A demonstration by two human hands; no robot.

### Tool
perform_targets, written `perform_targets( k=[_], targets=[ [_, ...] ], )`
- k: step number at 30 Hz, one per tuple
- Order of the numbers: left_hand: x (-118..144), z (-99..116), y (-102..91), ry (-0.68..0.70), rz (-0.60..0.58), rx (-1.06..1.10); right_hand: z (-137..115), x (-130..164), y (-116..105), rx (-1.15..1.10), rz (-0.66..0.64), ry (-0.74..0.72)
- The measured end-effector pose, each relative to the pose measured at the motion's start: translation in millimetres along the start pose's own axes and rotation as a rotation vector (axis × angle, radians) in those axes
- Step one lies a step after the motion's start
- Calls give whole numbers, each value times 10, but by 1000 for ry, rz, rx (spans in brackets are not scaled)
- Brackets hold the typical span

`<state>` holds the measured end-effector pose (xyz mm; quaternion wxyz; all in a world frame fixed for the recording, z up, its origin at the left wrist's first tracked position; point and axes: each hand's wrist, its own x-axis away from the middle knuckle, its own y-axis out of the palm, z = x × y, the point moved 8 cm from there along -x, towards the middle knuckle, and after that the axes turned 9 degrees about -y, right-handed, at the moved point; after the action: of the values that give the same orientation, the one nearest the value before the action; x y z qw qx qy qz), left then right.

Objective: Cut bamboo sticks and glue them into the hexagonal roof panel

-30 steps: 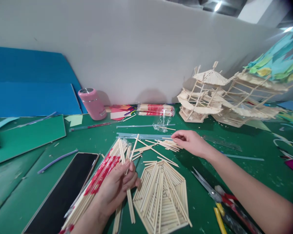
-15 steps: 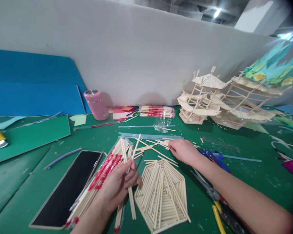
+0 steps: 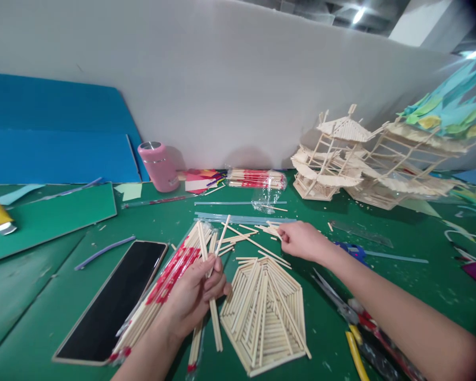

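1. A few loose bamboo sticks (image 3: 211, 275) are gripped in the left hand (image 3: 194, 296), above a wrapped bundle (image 3: 162, 291).
2. Short cut sticks (image 3: 267, 231) on the green mat (image 3: 150, 222) are pinched by the right hand (image 3: 301, 241).
3. A flat stick panel (image 3: 265, 312) is seen between both hands.

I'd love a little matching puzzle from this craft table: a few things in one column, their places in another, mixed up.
Things:
1. pink cup
2. black phone
3. flat stick panel
4. stick pagoda model

Places:
a. far right, by the wall
b. lying left of the left hand
c. near edge, between the two arms
d. standing by the blue boards

Pairs: 1-d, 2-b, 3-c, 4-a
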<state>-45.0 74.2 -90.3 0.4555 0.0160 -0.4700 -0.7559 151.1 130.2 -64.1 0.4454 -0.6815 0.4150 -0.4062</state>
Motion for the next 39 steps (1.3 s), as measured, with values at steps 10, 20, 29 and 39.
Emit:
perform_targets(
  k=[10,20,29,39],
  targets=[
    [-27,-13,-1,-5,-20,-9,-244,541,164,-697,-275,-3],
    [-24,-16,19,-31,-10,-19,-321,820,489,-615,-319,17],
    [-22,-28,6,-33,-13,-41,-342,774,465,-474,-303,-13],
    [-36,-20,8,-33,-2,-51,-366,738,416,-410,-314,-15]
  ],
)
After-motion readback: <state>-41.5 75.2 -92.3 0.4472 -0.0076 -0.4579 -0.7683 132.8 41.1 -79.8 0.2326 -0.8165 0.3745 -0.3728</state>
